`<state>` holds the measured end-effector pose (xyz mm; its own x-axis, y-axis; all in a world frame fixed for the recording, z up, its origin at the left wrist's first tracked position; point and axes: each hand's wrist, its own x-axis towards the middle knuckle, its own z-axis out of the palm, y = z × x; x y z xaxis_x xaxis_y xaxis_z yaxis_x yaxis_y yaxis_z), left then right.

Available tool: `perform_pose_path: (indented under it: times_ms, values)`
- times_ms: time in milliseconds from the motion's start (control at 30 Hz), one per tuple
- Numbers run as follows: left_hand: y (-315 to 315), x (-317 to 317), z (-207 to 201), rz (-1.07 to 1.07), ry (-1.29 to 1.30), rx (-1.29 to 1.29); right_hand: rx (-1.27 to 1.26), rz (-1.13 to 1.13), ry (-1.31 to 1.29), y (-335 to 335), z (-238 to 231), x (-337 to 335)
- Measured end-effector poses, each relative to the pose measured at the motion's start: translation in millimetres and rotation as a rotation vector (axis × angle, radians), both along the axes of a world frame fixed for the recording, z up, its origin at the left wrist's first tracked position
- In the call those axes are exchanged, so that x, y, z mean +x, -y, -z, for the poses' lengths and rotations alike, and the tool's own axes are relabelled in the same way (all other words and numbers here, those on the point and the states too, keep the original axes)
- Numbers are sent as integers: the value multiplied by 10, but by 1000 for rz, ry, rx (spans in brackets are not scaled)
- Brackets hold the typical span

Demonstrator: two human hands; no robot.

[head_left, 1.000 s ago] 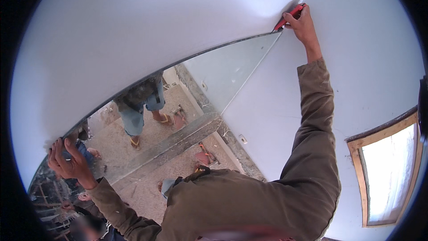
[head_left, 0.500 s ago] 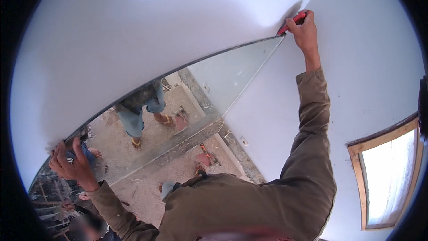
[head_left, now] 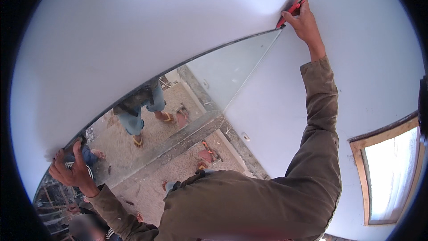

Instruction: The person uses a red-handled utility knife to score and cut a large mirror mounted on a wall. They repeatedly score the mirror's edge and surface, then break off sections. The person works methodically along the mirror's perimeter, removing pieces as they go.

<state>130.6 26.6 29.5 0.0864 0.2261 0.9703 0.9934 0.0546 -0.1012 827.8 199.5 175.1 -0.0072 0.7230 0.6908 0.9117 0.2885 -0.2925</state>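
Note:
A large mirror point(head_left: 147, 158) stands against the white wall point(head_left: 133, 27), its dark top edge running up to the room corner. At the left, my left hand point(head_left: 71, 169) holds the mirror's top edge, fingers over the rim and thumb on the glass. Up at the far right corner, my right hand point(head_left: 303, 21) pinches a slim red tool point(head_left: 292, 12). Its tip touches or nearly touches the mirror's corner; whether it is a marker or a cutter I cannot tell. Legs in blue trousers and sandals point(head_left: 138, 140) show reflected in the glass.
Another person point(head_left: 87, 227) in a striped-sleeved top is low at the left, close to my left forearm. An orange-handled hammer point(head_left: 207, 147) lies on the dusty floor near the right wall. A wood-framed window point(head_left: 388, 169) is at the right, and a small wall socket point(head_left: 245, 137) sits low.
My right hand and the red tool appear slightly higher in view, with the tool tilted more upright at the mirror's corner. My left hand keeps its hold on the edge.

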Motion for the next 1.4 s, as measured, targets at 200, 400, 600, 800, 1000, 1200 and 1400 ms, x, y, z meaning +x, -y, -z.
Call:
perform_pose_path:
  times_ms: [200, 400, 600, 800, 1000, 1200, 1400]
  values:
    - [-51, -105, 13, 2, -54, 49, 47, 8, 22, 125, 108, -85]
    - [-81, -131, 48, 29, 14, 52, 0, 40, -4, 132, 93, -115]
    - [-115, -135, 63, 4, 53, 66, 46, 38, -128, 128, 178, -111]
    - [-164, -136, 81, -28, 23, 99, 80, 7, -36, 65, -214, -110]
    - [-157, -151, 107, -30, 11, 93, 126, -22, 84, 74, -168, -49]
    - [-149, -145, 93, 12, 84, 100, 23, 62, -20, -68, -15, 72]
    - [-153, -129, 80, -55, -1, 98, 119, 142, -88, 42, -187, 38]
